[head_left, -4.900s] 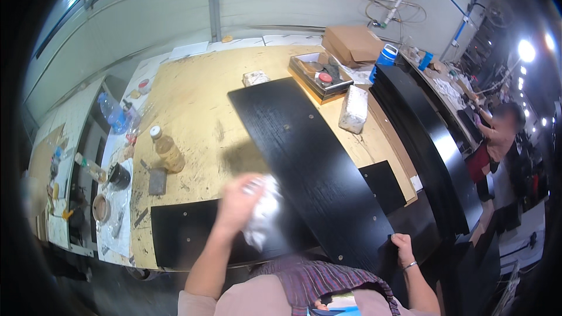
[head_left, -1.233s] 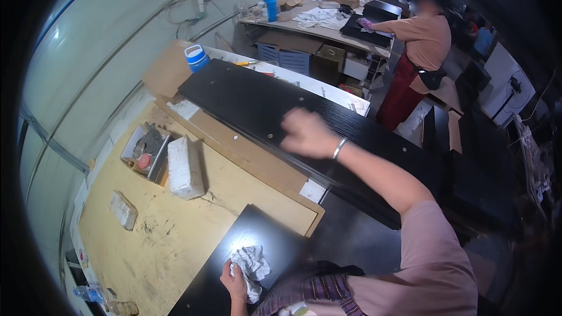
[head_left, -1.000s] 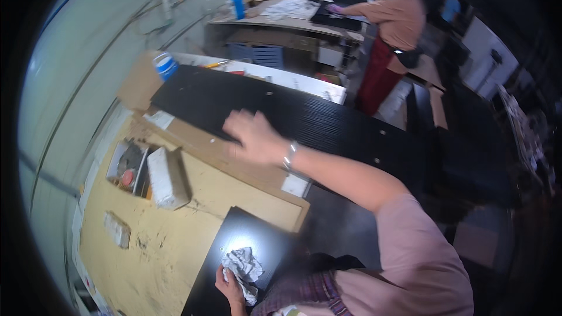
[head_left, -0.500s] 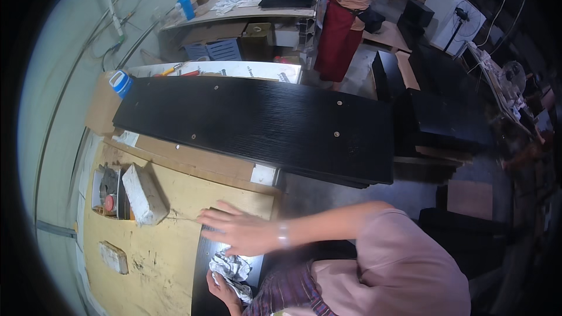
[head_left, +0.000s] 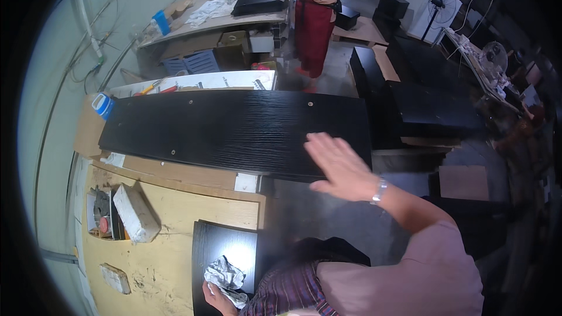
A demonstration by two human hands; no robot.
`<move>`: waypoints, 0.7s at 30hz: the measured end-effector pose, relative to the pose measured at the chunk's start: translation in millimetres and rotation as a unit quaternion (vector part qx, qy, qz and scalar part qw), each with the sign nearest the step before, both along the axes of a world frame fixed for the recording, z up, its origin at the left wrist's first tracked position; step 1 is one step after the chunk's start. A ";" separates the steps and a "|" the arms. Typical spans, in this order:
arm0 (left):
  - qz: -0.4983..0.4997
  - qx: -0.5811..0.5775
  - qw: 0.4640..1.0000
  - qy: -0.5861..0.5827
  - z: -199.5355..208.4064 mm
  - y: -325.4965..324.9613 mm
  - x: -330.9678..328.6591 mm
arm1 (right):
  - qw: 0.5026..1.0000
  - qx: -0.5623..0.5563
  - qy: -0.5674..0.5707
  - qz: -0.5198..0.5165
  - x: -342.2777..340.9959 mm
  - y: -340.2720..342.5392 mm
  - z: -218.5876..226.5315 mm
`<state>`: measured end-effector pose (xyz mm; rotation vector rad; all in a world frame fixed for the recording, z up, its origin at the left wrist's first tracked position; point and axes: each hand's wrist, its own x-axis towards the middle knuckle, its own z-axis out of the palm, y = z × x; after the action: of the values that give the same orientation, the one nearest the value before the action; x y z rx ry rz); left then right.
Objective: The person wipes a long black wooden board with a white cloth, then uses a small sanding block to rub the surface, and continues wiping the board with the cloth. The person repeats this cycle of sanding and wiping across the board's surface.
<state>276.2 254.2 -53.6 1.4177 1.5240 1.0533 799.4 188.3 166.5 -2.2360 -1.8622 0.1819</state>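
Left hand (head_left: 218, 300) curled on rag (head_left: 225, 274), fingertips hidden; right hand (head_left: 342, 171) fingers straight, empty, contact with panel (head_left: 234, 126) unclear.

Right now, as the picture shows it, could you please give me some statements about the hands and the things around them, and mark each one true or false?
1. The left hand holds a crumpled white cloth. True.
2. A white block lies beside an open box. True.
3. The right hand grips that block. False: it is open, with nothing seen in it.
4. The co-worker's apron is yellow. False: it is dark red.
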 end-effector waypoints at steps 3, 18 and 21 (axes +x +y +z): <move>0.001 0.013 1.000 0.003 -6.0 1.8 -6.5 | 0.981 0.011 -0.072 -0.181 41.2 -63.3 9.0; 0.030 0.041 0.997 0.058 -15.3 -4.6 -16.6 | 0.996 0.083 -0.038 0.014 30.7 98.6 -2.4; 0.004 0.032 0.998 0.046 -2.8 -0.5 5.4 | 0.979 0.112 -0.091 -0.141 86.9 50.9 -13.3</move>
<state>281.6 253.7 -56.4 1.5243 1.5752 1.0633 886.3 239.2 153.2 -2.3862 -1.5307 -0.2752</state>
